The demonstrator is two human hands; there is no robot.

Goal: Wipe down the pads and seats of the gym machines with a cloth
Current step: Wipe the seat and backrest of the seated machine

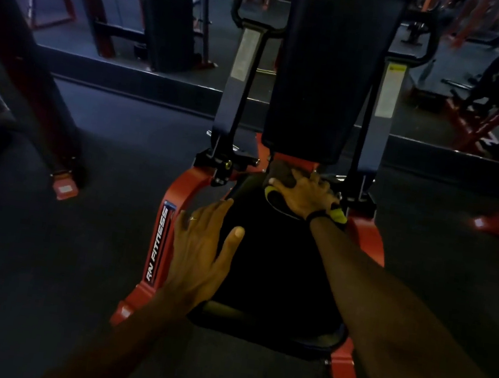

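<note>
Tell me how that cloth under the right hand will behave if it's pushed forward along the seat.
The cloth is probably floppy: it lies crumpled under the right hand, so it should bunch unless pressed flat. The seat looks smooth, so it likely slides easily. It seems light; the left hand resting on the seat's edge steadies the person.

Black seat (275,266) of a red-framed gym machine (173,197) at centre. Right hand (305,193) spread flat on a yellow-edged cloth (276,197), pressed at the seat's far end, just below the upright back pad (332,72). Left hand (204,246) resting open on the seat's left edge, beside the "RN FITNESS" label (159,240).
</note>
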